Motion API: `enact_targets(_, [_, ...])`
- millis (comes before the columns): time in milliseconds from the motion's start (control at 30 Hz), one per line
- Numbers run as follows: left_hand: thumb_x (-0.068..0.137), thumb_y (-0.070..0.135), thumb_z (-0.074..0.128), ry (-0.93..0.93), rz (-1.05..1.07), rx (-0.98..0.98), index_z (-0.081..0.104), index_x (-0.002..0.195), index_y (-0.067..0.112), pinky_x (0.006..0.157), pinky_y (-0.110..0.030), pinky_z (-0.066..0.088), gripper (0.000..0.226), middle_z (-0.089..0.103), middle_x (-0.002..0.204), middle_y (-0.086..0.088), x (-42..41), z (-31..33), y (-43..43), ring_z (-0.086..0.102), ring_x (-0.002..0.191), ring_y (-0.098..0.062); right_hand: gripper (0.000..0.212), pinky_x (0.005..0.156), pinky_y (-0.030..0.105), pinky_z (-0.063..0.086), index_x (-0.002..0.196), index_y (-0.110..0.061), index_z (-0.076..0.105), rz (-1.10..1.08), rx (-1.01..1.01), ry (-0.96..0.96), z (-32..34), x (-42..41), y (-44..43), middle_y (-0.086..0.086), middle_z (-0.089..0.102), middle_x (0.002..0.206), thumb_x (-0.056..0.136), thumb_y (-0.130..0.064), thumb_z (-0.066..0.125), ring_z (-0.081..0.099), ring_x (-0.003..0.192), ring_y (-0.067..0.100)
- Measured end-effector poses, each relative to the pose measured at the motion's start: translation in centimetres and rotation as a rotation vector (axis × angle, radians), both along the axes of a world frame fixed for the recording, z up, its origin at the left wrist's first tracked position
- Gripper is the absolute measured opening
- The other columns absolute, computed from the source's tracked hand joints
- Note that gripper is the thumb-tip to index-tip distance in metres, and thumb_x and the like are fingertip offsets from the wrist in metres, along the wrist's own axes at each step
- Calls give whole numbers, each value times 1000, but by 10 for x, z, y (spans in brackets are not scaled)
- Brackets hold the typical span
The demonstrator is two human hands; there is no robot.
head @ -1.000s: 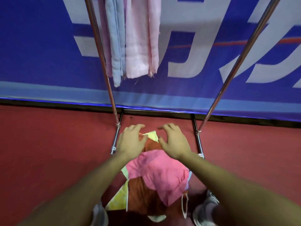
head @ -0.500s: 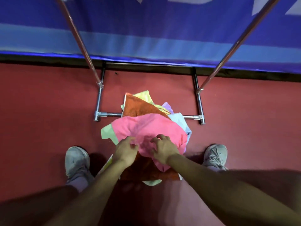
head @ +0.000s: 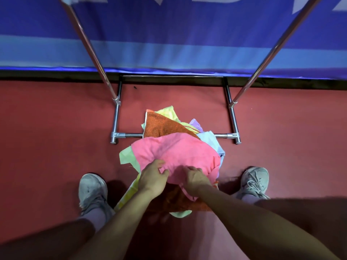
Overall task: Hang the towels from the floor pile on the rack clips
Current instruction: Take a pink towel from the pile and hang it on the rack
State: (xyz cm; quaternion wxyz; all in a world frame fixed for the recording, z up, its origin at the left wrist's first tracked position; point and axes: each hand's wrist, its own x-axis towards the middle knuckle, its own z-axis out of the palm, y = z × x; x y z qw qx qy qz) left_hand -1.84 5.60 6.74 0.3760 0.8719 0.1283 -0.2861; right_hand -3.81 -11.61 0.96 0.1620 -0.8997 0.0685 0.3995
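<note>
Left hand (head: pixel 153 177) and right hand (head: pixel 195 180) pinch pink towel (head: pixel 178 152) near edge, atop pile (head: pixel 163 126). Best lift that layer alone, seeking corners.

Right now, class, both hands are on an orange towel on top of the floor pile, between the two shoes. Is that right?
No: the head view shows the left hand and right hand on the pink towel, which tops the pile between the shoes.
</note>
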Motion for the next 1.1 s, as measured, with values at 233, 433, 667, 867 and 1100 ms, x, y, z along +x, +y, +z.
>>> enact_targets(233, [93,30,62,2,-70,-13,62,128,31,107,-34,46,35,65,131,9,-10,27,-6,61,118,-14,52,122,47,24,152,-32,36,25,-50,122,-4,-3,-15,10,32,159,102,-40,40,26,147,36])
enact_targets(433, [95,32,60,-13,-66,-63,64,123,33,108,-35,45,29,65,129,12,-12,43,-7,60,118,-11,52,117,40,34,152,-27,39,27,-7,79,-1,-3,-16,9,46,152,103,-45,41,44,139,32])
enact_targets(667, [96,32,60,-5,-89,-43,64,126,30,98,-23,45,30,65,128,12,-14,44,-2,61,114,-8,47,124,54,12,154,-37,29,88,14,174,-24,-11,-10,9,17,166,107,-44,31,5,154,40])
enact_targets(867, [94,35,61,53,-90,1,66,123,32,96,-23,49,29,68,123,12,-23,31,6,63,111,-7,54,122,38,23,155,-9,28,32,68,72,-18,-19,-7,14,32,162,108,-34,29,25,153,28])
enact_targets(1100, [94,33,61,52,-126,15,65,119,31,100,-30,49,25,68,120,13,-17,51,12,63,113,-11,34,84,31,45,92,-16,68,-314,273,-81,50,-5,-18,9,71,103,106,-30,40,65,100,28])
